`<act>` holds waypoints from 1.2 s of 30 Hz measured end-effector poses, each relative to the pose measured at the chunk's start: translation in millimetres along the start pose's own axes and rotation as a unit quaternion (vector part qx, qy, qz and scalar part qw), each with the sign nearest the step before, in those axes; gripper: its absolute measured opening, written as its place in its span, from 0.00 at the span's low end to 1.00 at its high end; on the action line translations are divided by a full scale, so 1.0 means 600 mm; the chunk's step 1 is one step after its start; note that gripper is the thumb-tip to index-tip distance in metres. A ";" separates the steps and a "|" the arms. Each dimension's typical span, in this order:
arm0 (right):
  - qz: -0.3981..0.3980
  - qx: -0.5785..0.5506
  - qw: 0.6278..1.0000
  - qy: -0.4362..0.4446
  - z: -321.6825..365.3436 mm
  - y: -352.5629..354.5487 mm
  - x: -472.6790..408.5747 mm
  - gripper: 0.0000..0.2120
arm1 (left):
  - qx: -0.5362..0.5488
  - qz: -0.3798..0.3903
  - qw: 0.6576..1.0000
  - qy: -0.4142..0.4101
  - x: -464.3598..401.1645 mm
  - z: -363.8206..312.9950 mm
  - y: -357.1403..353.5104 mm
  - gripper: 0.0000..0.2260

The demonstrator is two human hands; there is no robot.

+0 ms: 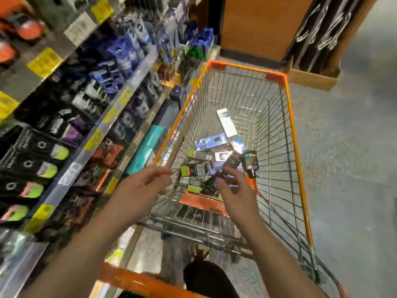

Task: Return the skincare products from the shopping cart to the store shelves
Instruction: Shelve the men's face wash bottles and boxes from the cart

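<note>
- Left hand [142, 181] at centre frame: empty, fingers spread over the cart's [290, 108] left rim.
- Right hand [235, 190] just right of it: empty, fingers loosely curled above the boxes [211, 143].
- Boxes lie in the cart's basket, mid-frame.
- Shelves [120, 100] fill the left side.

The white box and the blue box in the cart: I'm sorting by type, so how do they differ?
The white box is long, slim and pale, lying alone farther from the person. The blue box looks shorter and wider, blue-purple, and lies nearer, at the edge of the pile. The white one points away from the person; the blue one lies crosswise. Both lie flat on the cart floor, untouched.
</note>
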State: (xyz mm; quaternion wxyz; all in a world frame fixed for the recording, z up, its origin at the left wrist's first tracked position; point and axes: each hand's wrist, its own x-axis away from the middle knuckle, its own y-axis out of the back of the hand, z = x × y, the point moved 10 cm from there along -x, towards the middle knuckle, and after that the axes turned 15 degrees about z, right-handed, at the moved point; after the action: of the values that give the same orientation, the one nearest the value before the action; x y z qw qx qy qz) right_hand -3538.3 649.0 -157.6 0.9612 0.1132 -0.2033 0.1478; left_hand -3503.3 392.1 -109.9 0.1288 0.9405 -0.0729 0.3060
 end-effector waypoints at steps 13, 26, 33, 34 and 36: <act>0.085 0.090 0.987 -0.099 -0.142 -0.006 -0.174 0.18 | -0.015 0.042 0.997 0.058 -0.145 -0.008 -0.047 0.11; 0.124 0.387 0.902 -0.148 -0.351 -0.026 -0.357 0.34 | -0.018 0.038 0.990 0.132 -0.256 0.080 -0.102 0.13; 0.190 0.554 0.801 -0.124 -0.406 -0.058 -0.416 0.47 | -0.044 0.021 0.986 0.161 -0.264 0.112 -0.093 0.05; 0.200 0.544 0.804 -0.133 -0.412 -0.060 -0.423 0.48 | -0.042 0.023 0.985 0.164 -0.266 0.115 -0.096 0.05; 0.209 0.515 0.818 -0.149 -0.423 -0.064 -0.434 0.50 | -0.048 0.027 0.984 0.169 -0.268 0.116 -0.099 0.06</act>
State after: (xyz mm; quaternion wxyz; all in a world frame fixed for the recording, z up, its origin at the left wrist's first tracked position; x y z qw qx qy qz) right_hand -3662.2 622.0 -500.6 0.6668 0.5668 -0.2577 0.4096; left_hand -3580.6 438.5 -271.4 0.1759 0.8655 -0.0898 0.4604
